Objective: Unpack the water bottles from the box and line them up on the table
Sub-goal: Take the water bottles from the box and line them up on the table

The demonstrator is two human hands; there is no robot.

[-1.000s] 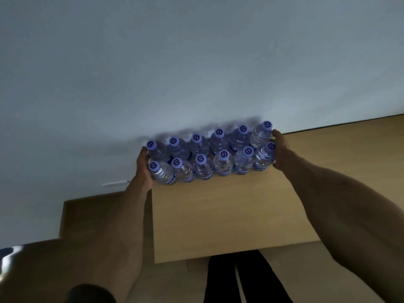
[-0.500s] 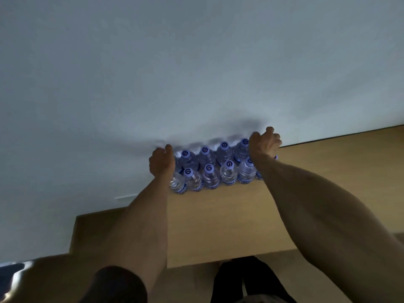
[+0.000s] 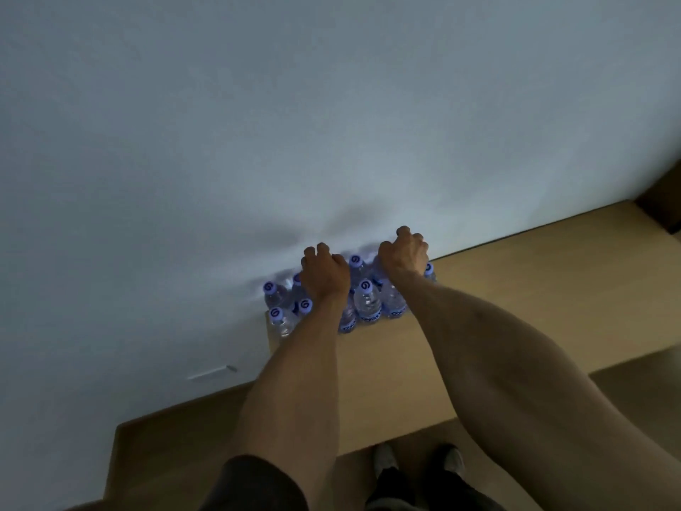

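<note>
Wall, pale and plain, fills the upper part of the view, and the wooden bench stands against it. Water bottles with blue caps stand upright in two rows at the far edge of the bench, close to the wall. The left hand is over the middle bottles and the right hand over the right ones. The fingers of both hands curl down among the bottles behind the knuckles; what they hold I cannot tell.
</note>
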